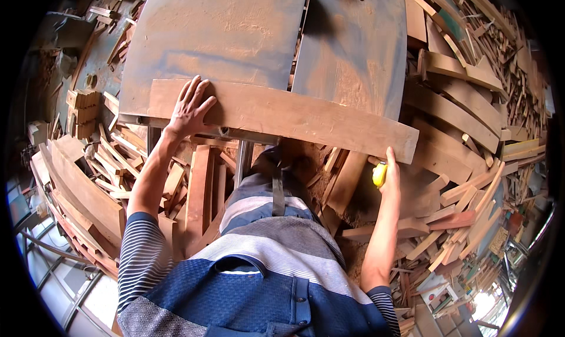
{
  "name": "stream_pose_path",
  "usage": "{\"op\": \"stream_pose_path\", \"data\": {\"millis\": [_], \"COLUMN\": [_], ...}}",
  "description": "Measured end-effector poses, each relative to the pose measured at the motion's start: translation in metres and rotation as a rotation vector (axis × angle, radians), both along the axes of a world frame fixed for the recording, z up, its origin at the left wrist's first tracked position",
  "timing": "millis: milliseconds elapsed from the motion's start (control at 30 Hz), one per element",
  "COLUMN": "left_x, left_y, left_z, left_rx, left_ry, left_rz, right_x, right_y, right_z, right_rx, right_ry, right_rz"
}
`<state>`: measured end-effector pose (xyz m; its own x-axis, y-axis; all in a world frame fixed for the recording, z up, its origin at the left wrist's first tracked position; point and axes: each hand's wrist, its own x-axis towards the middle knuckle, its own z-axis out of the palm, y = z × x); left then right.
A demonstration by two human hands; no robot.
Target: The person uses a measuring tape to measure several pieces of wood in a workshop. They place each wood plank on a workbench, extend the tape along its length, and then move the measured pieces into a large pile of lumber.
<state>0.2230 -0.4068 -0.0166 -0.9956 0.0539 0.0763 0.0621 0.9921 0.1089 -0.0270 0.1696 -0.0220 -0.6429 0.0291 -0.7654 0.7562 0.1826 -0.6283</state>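
Observation:
A long, slightly curved wooden board (282,110) lies across the near edge of a dusty metal machine table (223,31). Its right end juts past the table's right side. My left hand (191,110) rests flat on the board toward its left end, fingers spread and holding nothing. At the overhanging right end is my right hand (391,173), closed around what looks like a yellow tape measure (379,174). One finger of that hand points up to the board's lower edge. The palm side of the right hand is mostly hidden.
A narrow slot (299,37) splits the table top. Curved wooden pieces (459,104) are heaped on the right, with thin offcuts (491,201) beside them. More curved boards (82,190) lean at the left, near stacked blocks (82,110). Upright timber (200,190) stands below the table.

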Motion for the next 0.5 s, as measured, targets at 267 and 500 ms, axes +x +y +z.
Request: {"op": "stream_pose_path", "data": {"millis": [267, 500], "left_x": [-0.047, -0.080], "left_y": [-0.021, -0.045], "left_z": [0.002, 0.001], "left_rx": [-0.011, -0.036], "left_ry": [0.002, -0.007], "left_rz": [0.010, 0.012], "right_x": [-0.046, -0.083], "right_y": [-0.007, -0.040], "right_z": [-0.029, -0.023], "right_rx": [-0.038, -0.058], "right_ry": [0.023, 0.085], "right_rz": [-0.067, -0.011]}}
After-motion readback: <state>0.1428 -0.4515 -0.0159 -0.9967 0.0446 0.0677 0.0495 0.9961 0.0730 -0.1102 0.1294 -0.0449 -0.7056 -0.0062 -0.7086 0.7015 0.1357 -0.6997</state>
